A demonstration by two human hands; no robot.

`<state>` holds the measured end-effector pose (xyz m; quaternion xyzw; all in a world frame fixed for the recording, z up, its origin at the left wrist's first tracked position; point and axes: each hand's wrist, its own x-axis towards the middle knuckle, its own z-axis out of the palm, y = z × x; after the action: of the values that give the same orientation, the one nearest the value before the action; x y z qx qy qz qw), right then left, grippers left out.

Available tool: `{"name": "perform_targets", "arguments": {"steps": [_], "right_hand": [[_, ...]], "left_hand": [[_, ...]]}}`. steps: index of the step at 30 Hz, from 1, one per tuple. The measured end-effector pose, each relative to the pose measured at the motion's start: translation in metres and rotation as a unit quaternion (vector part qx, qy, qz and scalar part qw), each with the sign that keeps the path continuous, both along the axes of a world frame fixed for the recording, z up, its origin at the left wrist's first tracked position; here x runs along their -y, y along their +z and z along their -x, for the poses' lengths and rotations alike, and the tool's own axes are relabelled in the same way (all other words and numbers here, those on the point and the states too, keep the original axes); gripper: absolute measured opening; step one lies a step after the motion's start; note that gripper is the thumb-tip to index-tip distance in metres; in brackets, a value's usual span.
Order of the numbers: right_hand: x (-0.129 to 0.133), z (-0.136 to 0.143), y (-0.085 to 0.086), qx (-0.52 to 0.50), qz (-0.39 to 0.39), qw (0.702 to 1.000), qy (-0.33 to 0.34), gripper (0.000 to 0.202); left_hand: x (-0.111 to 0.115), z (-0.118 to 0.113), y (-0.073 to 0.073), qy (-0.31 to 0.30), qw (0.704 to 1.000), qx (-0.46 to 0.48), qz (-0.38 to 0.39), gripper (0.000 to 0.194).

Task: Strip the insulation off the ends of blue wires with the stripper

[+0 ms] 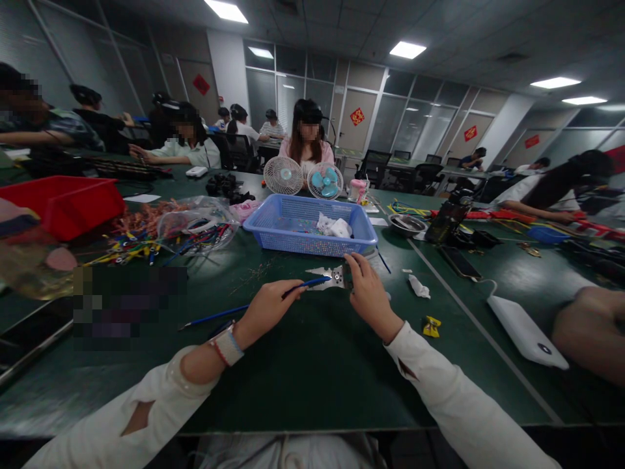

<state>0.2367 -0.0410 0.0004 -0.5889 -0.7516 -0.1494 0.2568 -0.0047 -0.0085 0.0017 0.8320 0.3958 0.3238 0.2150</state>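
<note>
My right hand (370, 293) is wrapped round the handles of a wire stripper (336, 277), whose jaws point left and stand apart. Between those jaws lies the end of a blue wire (312, 283). My left hand (273, 303) pinches this wire close to the tool, with the thumb and fingers together. The wire's other part (215, 316) runs out left behind the hand, down to the table. Most of the stripper's handles are hidden in my right palm. Thin wire scraps (254, 277) lie scattered just beyond my left hand.
A blue plastic basket (312, 244) stands straight ahead with white crumpled stuff inside. At left are a red bin (63, 205) and a heap of coloured wires (131, 247). A white power bank (527, 331), a phone (459, 262) and a yellow wrapper (431, 326) lie at right.
</note>
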Motion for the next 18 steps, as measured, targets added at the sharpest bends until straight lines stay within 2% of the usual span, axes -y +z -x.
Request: {"name": "perform_targets", "arguments": {"steps": [18], "right_hand": [[-0.0004,0.0027,-0.0018,0.104,-0.022,0.994,-0.027,0.061]], "left_hand": [[-0.0008,-0.0001,-0.0027,-0.043,0.996,0.069,0.024,0.029]]}}
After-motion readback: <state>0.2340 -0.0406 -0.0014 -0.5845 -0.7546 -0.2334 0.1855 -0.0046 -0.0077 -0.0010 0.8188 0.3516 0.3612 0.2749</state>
